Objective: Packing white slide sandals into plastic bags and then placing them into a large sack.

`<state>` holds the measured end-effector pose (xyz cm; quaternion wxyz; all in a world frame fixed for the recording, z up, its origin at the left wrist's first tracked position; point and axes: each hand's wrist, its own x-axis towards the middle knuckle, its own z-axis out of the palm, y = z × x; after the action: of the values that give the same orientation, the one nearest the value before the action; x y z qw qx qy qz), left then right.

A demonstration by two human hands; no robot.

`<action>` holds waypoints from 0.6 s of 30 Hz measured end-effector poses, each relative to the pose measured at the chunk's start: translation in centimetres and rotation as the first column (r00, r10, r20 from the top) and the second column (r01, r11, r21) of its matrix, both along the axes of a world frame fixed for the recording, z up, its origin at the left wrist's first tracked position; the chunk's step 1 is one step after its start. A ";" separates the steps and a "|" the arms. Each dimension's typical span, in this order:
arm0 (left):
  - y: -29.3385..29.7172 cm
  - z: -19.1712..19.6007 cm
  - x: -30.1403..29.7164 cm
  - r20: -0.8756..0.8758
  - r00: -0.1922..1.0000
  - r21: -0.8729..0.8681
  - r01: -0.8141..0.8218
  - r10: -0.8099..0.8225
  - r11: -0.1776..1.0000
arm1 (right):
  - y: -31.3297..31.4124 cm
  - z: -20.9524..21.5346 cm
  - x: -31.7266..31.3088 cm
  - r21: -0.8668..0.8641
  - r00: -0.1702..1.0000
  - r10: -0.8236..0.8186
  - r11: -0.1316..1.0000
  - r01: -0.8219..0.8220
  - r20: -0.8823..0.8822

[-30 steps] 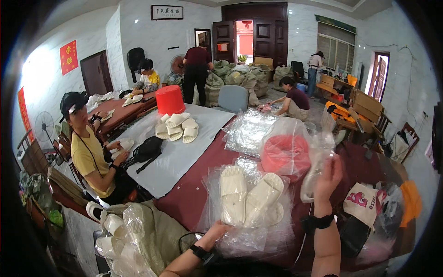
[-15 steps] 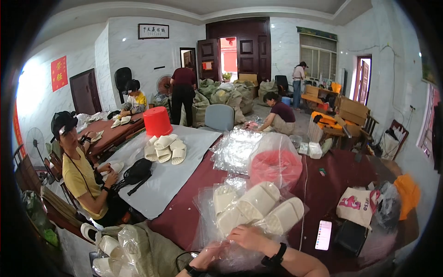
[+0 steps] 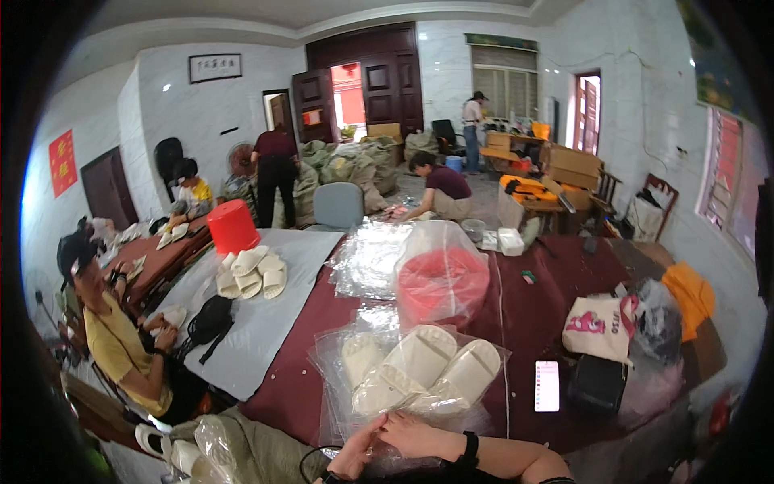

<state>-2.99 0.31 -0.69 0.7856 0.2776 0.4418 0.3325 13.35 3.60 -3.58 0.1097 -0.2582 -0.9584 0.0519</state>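
Several cream slippers (image 3: pixel 421 355) lie in clear plastic at the near middle of the maroon table (image 3: pixel 298 355). At the near edge of the clear plastic bag (image 3: pixel 332 363), my left hand (image 3: pixel 355 452) and my right hand (image 3: pixel 411 433) come together, fingertips close to touching. Both hands look closed on its film, although the fingertips are partly hidden. Loose film also shows below my right wrist, which wears a black band (image 3: pixel 468 453).
Beyond are shiny plastic bags (image 3: pixel 367 258) and a film-covered red tub (image 3: pixel 443 282). A phone (image 3: pixel 547 385), black pouch (image 3: pixel 598 383) and cloth bag (image 3: pixel 597 327) lie right. A co-worker (image 3: pixel 121 347) sits left, near slippers (image 3: pixel 251 270) and a red bucket (image 3: pixel 232 226). A sack (image 3: pixel 258 440) stands near left.
The view has swung right, so the room sits further left. My hands have drawn closer together at the bag's near edge, and my left hand shows more plainly.
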 end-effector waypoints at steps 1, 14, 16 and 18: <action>0.1 0.4 0.6 0.007 0.996 -0.060 -0.083 0.084 0.995 | -0.1 -0.2 -0.1 0.000 1.000 0.008 1.000 -0.008 0.011; -0.6 -4.0 0.4 0.095 0.995 0.046 -0.032 0.028 0.998 | -7.2 -1.2 -0.2 0.200 0.987 -0.161 0.967 0.156 0.011; -1.7 -3.7 0.6 0.060 0.997 0.091 -0.057 0.052 0.994 | -6.1 3.4 2.1 -0.173 0.915 0.209 0.944 -0.280 -0.345; -2.8 -3.5 0.8 0.029 0.997 0.122 -0.080 0.077 0.989 | -4.8 9.8 5.0 -0.405 0.877 0.050 0.874 -0.270 -0.478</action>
<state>-2.20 -2.46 -4.20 0.7586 0.3041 0.4214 0.3930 18.36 -1.16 6.22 0.2606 -0.1750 -0.8846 0.3449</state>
